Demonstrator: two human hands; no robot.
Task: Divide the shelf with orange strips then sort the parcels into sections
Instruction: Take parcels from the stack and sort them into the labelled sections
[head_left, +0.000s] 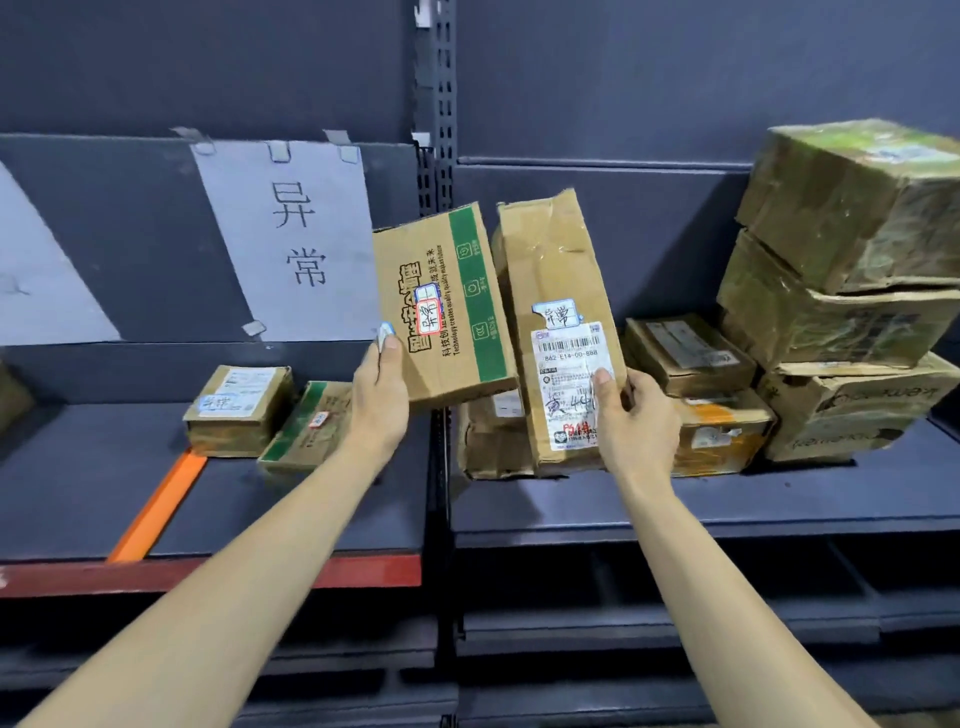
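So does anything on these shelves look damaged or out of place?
Yes. The tall parcel gripped by the right hand is creased and torn at its top corner. The stacked boxes on the right are crushed and sit crooked. The green-striped box in the left hand is tilted, lifted off the shelf.

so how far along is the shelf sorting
Done: one orange strip lies on the left shelf, two small parcels behind it. In hand: left hand holds the green-striped box, right hand grips the tall labelled box. Left: the stacked boxes on the right.
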